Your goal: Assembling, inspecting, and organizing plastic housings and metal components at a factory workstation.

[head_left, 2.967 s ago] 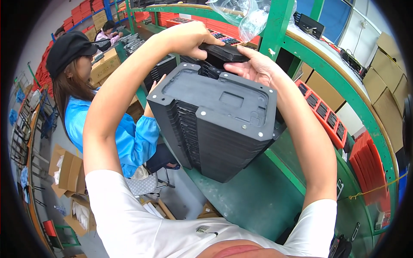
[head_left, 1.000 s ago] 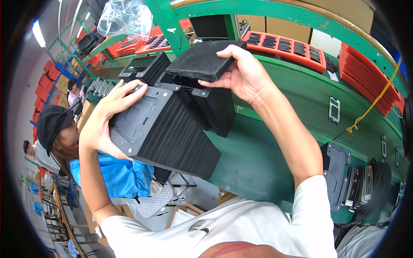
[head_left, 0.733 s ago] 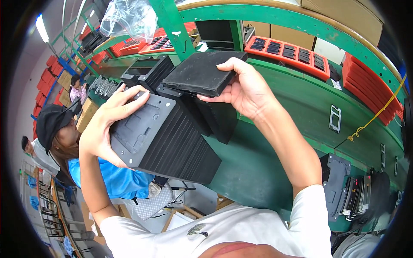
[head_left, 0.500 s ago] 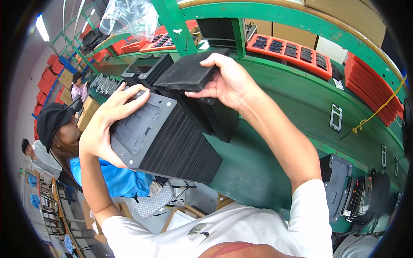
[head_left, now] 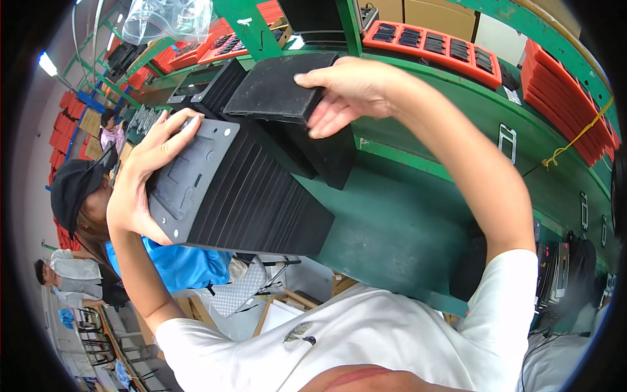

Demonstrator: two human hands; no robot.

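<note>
Left hand (head_left: 140, 173) grips black tray stack (head_left: 241, 196); right hand (head_left: 353, 91) holds tray (head_left: 274, 95); green bench (head_left: 405, 222).

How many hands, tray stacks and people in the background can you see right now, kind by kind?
Person's own hands: 2, left hand and right hand
Stacks of black trays in those hands: 2, large stack and small stack
Other people at the left: 3, nearest one in a black cap
Total: 7

Count: two hands in view, left hand (head_left: 140, 179) and right hand (head_left: 349, 91). One large stack of black trays (head_left: 251, 199); one smaller bundle of black trays (head_left: 277, 95). Two other people (head_left: 81, 196).
</note>
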